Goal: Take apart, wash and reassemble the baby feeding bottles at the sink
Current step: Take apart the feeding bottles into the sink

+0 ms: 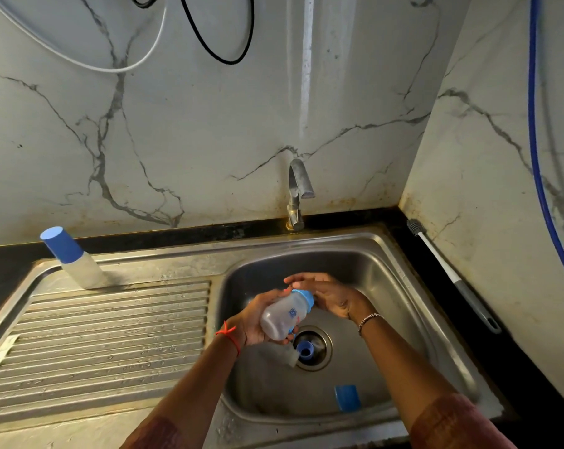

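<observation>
Translucent plastic is likely slippery when wet. The left hand point(251, 322) grips the held bottle point(282, 315) by its body above the sink basin point(404, 286). The right hand point(334, 298) lies over its blue collar point(306, 299), fingers extended; whether it grips cannot be determined. A slip would drop the bottle or collar toward the drain point(321, 338).

Containers:
- **Capped bottle point(71, 257):** stands on the drainboard point(112, 335); contents undetermined.
- **Held bottle:** appears empty.
- **Second bottle point(285, 354):** lies sideways at the drain.
- **Loose blue cap point(347, 397):** lies in the basin.

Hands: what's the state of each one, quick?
Left hand: holding the bottle.
Right hand: over the blue collar; grip cannot be told.
</observation>
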